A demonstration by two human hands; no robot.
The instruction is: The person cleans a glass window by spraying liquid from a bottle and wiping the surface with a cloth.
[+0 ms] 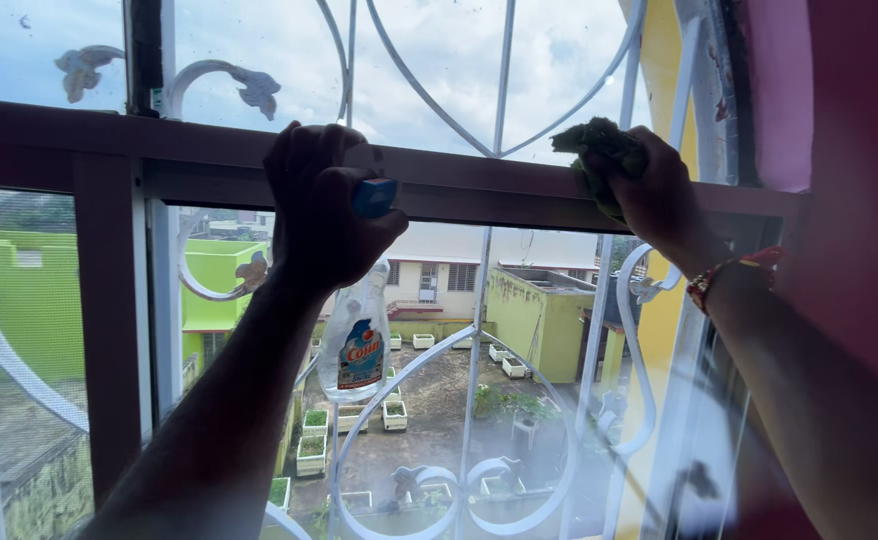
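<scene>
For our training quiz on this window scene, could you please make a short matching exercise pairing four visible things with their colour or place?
Things:
1. spray bottle
2. cloth
3. wristband
4. window grille

Descriptions:
A. green, bunched in the right hand against the window frame
B. white curved metal bars beyond the glass
C. clear, with a blue top, hanging from the left hand
D. red, around the right wrist

Pairs: 1-C, 2-A, 3-D, 4-B
</scene>
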